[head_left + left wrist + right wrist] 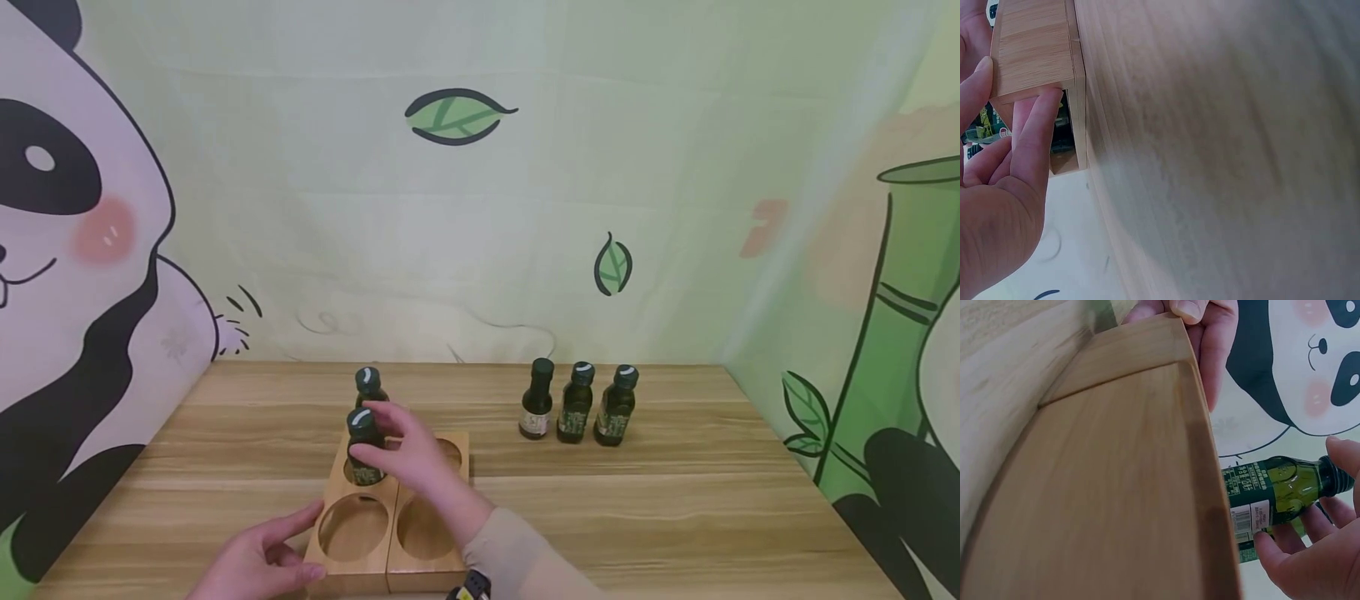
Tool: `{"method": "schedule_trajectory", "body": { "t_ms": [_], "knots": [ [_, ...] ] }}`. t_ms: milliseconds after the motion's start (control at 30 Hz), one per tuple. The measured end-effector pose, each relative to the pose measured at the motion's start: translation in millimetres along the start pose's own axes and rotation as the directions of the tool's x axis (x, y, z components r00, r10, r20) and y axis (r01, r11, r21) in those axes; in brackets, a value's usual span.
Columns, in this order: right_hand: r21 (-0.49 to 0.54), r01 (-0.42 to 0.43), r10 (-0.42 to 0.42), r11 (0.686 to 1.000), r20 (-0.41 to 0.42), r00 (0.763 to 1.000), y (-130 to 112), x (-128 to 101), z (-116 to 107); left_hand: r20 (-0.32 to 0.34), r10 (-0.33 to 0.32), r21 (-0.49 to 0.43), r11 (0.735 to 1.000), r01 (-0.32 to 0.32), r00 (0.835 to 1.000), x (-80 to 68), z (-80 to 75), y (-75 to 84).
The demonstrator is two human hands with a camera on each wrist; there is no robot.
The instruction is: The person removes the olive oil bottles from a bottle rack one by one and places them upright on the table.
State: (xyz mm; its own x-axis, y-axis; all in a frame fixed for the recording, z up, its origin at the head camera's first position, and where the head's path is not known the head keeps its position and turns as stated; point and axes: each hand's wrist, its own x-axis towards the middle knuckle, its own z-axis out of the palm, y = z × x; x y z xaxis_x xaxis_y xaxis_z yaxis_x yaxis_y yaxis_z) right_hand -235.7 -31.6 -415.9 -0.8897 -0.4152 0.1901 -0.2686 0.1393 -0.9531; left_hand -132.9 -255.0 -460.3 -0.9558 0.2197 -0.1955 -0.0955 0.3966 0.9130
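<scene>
Right hand round a green bottle, left hand on the wooden holder

A right hand (416,454) in a beige sleeve (525,554) has its thumb and fingers curled narrowly round a dark green glass bottle with a black cap (361,435). Seen from the head, that bottle stands upright at eleven o'clock of the holder's centre, over a round hollow in the top of a tan wooden block holder (352,582). Whether its base touches the bottom of the hollow cannot be told. A bare left hand (258,558) grips the holder's near corner at about eight o'clock, thumb on the front and fingers along the side.

Just beyond the held bottle, at twelve o'clock from it, is a second dark capped bottle (368,383); its base is hidden. At two o'clock from the holder, well apart, three more bottles stand upright in a row on the wood-grain table (637,517): a slim dark one with a cream label (536,404), a dark green one (575,408) and another dark green one (616,410). A printed panda (75,275) fills the backdrop at about ten o'clock.
</scene>
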Motion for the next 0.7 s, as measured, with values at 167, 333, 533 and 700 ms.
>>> {"method": "schedule_trajectory", "body": {
  "t_ms": [167, 333, 533, 700],
  "knots": [
    [-0.006, -0.012, 0.012, 1.0, -0.004, 1.0, 0.7, 0.4, 2.1, -0.002, 0.001, 0.003, 1.0, -0.001, 1.0, -0.2, 0.3, 0.7],
    [-0.004, -0.034, 0.034, 0.999, -0.029, 0.999, -0.4, 0.4, 3.1, -0.007, -0.004, 0.015, 1.0, 0.004, 1.0, -0.6, 0.3, 1.0],
    [0.019, -0.024, 0.025, 1.0, -0.07, 0.997, -1.7, 1.5, 5.4, 0.014, 0.008, -0.01, 1.0, -0.008, 1.0, -0.4, -0.2, 1.8],
    [0.02, -0.025, 0.027, 0.999, -0.09, 0.996, -1.2, 1.4, 6.7, 0.018, 0.019, -0.009, 1.0, -0.019, 1.0, -0.1, -0.7, 1.7]
  ]
}}
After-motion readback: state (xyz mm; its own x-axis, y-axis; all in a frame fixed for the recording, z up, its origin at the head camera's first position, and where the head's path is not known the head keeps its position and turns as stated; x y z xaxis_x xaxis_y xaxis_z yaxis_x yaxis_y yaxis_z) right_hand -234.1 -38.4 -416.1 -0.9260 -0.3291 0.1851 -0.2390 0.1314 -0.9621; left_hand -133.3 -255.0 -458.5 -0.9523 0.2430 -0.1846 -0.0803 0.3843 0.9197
